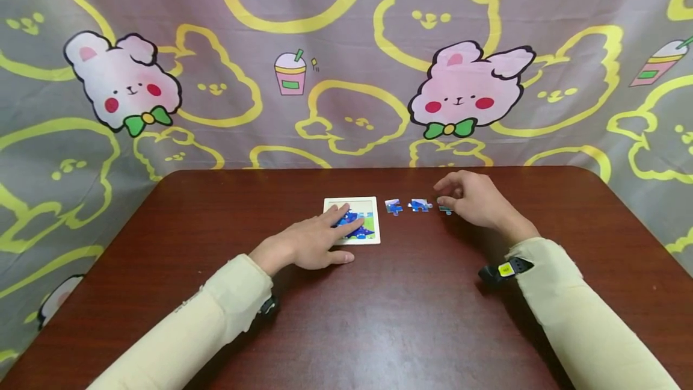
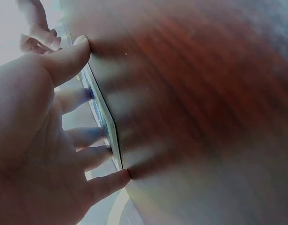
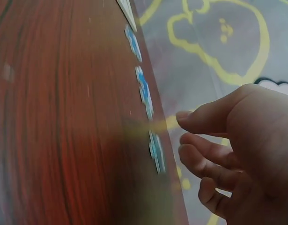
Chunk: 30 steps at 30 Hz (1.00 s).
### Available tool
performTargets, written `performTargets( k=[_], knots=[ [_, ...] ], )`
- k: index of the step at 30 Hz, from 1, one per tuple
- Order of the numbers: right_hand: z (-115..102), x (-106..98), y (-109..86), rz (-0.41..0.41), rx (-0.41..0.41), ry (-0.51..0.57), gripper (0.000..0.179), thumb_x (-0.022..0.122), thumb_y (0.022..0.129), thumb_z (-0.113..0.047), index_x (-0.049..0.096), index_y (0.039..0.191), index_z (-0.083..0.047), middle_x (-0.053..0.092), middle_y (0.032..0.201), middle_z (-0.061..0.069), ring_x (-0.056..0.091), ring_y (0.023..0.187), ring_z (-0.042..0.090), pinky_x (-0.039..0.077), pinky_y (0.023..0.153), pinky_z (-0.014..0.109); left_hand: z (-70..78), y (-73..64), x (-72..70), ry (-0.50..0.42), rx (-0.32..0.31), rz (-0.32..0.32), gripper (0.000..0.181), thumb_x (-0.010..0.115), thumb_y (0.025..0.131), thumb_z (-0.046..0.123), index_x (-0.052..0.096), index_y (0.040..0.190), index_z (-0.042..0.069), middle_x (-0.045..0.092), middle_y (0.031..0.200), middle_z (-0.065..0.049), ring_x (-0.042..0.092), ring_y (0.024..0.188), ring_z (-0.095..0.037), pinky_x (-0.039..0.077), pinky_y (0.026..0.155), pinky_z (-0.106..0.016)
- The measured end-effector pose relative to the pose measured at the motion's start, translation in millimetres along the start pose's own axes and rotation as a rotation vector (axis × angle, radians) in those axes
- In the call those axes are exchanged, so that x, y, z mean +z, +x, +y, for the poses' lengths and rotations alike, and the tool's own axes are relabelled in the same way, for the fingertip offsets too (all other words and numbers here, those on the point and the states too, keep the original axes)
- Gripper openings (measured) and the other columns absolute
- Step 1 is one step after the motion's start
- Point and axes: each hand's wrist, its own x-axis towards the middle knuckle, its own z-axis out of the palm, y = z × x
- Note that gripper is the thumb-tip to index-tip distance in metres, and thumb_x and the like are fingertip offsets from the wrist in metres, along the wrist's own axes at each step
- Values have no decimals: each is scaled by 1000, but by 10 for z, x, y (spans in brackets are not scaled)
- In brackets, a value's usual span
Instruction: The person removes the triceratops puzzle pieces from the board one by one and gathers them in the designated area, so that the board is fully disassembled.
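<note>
A square jigsaw puzzle in a white frame (image 1: 378, 233) lies on the table, with a blue picture on a green ground partly hidden under my left hand (image 1: 311, 241). That hand rests on the puzzle with spread, straight fingers; its thumb touches the table by the frame's near edge. To the right lie three loose pieces in a row: a left piece (image 1: 393, 206), a middle piece (image 1: 419, 205) and a right piece (image 3: 157, 152). My right hand (image 1: 476, 200) hovers by the right piece, fingers loosely bent. In the right wrist view its fingertips (image 3: 185, 117) are apart from the piece and hold nothing.
The dark red-brown wooden table (image 1: 368, 324) has rounded far corners. Behind its far edge hangs a grey curtain (image 1: 346, 47) with yellow outlines and rabbit faces. Each wrist wears a dark strap, such as the right strap (image 1: 506, 269).
</note>
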Motion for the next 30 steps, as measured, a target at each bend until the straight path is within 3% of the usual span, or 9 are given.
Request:
performTargets(
  k=[10, 16, 20, 30],
  knots=[
    [-386, 287, 191, 8, -97, 9, 20, 74, 98, -12, 76, 117, -5, 74, 107, 12, 62, 91, 26, 51, 82, 39, -51, -64, -9, -52, 25, 34, 72, 55, 108, 51, 23, 171, 32, 6, 181, -10, 6, 168, -35, 23, 132, -59],
    [-592, 442, 245, 2, -135, -4, 20, 76, 97, -13, 76, 117, -6, 71, 108, 11, 60, 91, 25, 52, 81, 38, -112, -185, 2, -62, 33, 53, 68, 55, 110, 44, 26, 170, 31, 9, 181, -13, 16, 166, -37, 28, 130, -59],
    [-706, 531, 281, -5, -171, 4, 18, 76, 97, -14, 76, 114, -8, 71, 105, 9, 60, 89, 23, 53, 80, 37, -134, -254, 33, -39, 12, 68, 68, 55, 109, 46, 27, 170, 33, 12, 180, -13, 21, 165, -38, 30, 129, -60],
    [-990, 740, 342, -69, -245, 21, 21, 75, 98, -13, 76, 118, -7, 69, 103, 8, 64, 89, 21, 56, 81, 37, -180, -382, 65, 32, -81, 60, 72, 47, 107, 65, 29, 169, 34, 12, 180, -11, 16, 167, -36, 19, 132, -64]
  ],
)
